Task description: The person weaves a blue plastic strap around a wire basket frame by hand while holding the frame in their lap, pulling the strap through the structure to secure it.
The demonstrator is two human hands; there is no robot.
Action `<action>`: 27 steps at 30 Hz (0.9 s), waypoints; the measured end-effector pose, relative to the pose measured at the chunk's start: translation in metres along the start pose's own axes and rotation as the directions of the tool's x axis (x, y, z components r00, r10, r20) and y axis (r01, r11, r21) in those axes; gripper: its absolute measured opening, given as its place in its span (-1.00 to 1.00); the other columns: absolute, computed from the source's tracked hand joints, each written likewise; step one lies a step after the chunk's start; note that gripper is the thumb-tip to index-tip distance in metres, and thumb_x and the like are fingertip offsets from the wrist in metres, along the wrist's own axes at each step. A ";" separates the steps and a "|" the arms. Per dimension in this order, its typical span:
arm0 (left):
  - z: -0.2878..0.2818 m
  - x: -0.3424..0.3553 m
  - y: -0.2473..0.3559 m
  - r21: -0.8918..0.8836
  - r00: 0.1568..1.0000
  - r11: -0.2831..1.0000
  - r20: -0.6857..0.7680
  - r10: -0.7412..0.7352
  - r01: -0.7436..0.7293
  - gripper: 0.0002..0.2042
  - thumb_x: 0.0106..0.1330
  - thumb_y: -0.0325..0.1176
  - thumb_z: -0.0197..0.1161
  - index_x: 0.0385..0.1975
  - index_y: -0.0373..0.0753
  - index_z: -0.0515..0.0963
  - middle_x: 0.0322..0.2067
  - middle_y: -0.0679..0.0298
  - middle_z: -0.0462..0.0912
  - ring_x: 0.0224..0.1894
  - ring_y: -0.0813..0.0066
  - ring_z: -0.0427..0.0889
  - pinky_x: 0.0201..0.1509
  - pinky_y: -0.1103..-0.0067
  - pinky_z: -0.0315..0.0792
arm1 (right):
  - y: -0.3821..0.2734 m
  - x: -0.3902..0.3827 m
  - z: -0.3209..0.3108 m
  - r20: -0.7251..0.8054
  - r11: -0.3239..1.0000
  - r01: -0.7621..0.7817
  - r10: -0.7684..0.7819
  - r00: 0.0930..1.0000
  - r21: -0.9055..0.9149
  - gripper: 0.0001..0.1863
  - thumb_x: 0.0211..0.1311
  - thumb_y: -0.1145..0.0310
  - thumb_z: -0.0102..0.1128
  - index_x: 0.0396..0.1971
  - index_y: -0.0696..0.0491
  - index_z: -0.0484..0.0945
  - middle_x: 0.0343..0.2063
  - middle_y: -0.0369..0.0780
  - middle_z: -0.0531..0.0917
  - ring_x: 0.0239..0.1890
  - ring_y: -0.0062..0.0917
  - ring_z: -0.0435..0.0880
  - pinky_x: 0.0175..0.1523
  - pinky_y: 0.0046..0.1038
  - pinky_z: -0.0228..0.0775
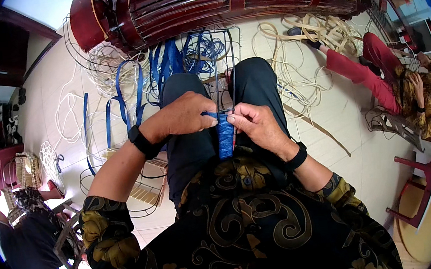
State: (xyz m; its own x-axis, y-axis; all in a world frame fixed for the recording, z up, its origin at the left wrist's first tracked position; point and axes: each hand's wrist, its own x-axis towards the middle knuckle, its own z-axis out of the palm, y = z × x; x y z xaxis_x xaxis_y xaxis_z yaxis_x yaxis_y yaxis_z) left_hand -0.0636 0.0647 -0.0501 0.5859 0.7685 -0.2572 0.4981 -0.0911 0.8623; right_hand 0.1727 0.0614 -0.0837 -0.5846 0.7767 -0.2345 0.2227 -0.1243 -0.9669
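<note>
Patterned black-and-gold shirt [237, 227] lowest in view, dark trousers [194, 137] beyond. Left hand [184, 115] with fingers pinched on a blue plastic strip [212, 114], pulled taut, likely to keep the wrap tight. Right hand [257, 124] clenched around the blue-wrapped rod [225, 136] of a wire frame [218, 65], propped upright between the knees, seemingly for steadiness. Loose blue strips [131, 91] and cream cane coils [315, 33] spread on the tiled floor [354, 134], within reach. No labels or signs legible.

Two hands (left hand [186, 114], right hand [257, 124]) work one blue woven strip [224, 133], with two other people [412, 85] seated nearby.
</note>
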 end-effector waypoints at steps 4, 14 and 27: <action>-0.005 0.004 -0.001 -0.090 0.993 0.991 0.078 -0.088 0.095 -0.81 0.13 -0.33 0.27 -0.57 -0.35 0.56 -0.75 0.22 0.50 -0.64 0.37 0.55 -0.48 0.45 0.37 | 0.013 -0.001 0.002 0.027 0.998 0.014 -0.016 1.000 0.062 -0.81 0.32 0.34 0.24 -0.39 0.17 0.55 -0.59 -0.39 0.54 -0.54 -0.79 0.48 -0.45 -0.62 0.36; -0.001 0.005 -0.009 -0.003 0.994 1.000 0.108 0.015 -0.015 -0.77 0.22 -0.33 0.28 -0.60 -0.34 0.58 -0.70 0.28 0.54 -0.62 0.48 0.53 -0.47 0.50 0.37 | 0.008 -0.005 0.004 0.057 0.997 -0.073 0.072 0.996 0.017 -0.76 0.33 0.40 0.25 -0.52 0.12 0.43 -0.57 -0.42 0.50 -0.48 -0.81 0.42 -0.38 -0.67 0.33; 0.003 -0.012 -0.001 -0.072 1.000 0.997 0.012 -0.021 0.021 -0.74 0.17 -0.33 0.20 -0.70 -0.33 0.49 -0.82 0.28 0.44 -0.69 0.39 0.47 -0.48 0.46 0.33 | 0.006 -0.006 0.009 0.012 0.996 0.015 -0.014 1.000 -0.084 -0.75 0.29 0.36 0.29 -0.51 0.14 0.45 -0.67 -0.37 0.50 -0.56 -0.78 0.46 -0.48 -0.60 0.34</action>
State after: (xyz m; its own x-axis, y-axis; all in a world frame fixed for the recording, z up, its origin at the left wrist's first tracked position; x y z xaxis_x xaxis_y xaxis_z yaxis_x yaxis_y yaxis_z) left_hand -0.0692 0.0539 -0.0497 0.5834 0.7623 -0.2802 0.4630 -0.0287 0.8859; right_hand 0.1706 0.0507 -0.0889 -0.5969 0.7708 -0.2225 0.2793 -0.0603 -0.9583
